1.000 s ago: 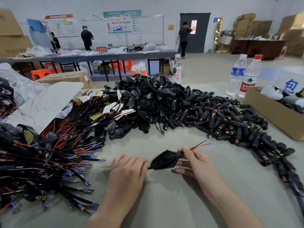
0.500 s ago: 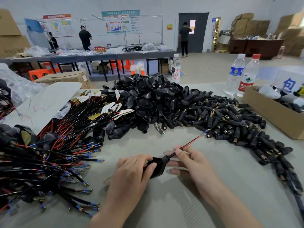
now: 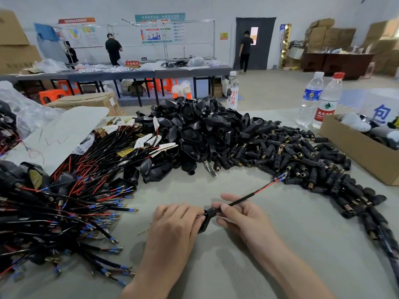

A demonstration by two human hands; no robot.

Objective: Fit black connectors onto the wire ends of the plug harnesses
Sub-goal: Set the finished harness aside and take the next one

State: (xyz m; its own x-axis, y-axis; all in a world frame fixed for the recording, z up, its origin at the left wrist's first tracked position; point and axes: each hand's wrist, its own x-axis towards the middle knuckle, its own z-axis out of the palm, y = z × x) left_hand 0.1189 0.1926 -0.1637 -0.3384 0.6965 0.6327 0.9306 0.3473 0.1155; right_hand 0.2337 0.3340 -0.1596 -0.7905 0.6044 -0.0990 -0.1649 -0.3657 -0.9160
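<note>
My left hand (image 3: 172,229) grips a black plug cover (image 3: 206,220) low over the grey table, hiding most of it. My right hand (image 3: 241,214) pinches the black cable (image 3: 241,199) where it leaves the cover. The cable's red and black wire ends (image 3: 278,179) with blue terminals reach up-right to the edge of the heap of small black connectors (image 3: 302,160). A mound of black plug covers (image 3: 198,134) sits behind, and a tangle of wired harnesses (image 3: 64,208) fills the left.
A cardboard box (image 3: 356,147) stands at the right edge with two water bottles (image 3: 319,100) behind it, and another bottle (image 3: 232,91) at the far side. Plastic bags and a box lie at the far left. Three people stand far off by tables and a door.
The cable has slid further through the plug cover, so more wire sticks out to the upper right and its ends now reach the connector heap. My left hand covers more of the cover.
</note>
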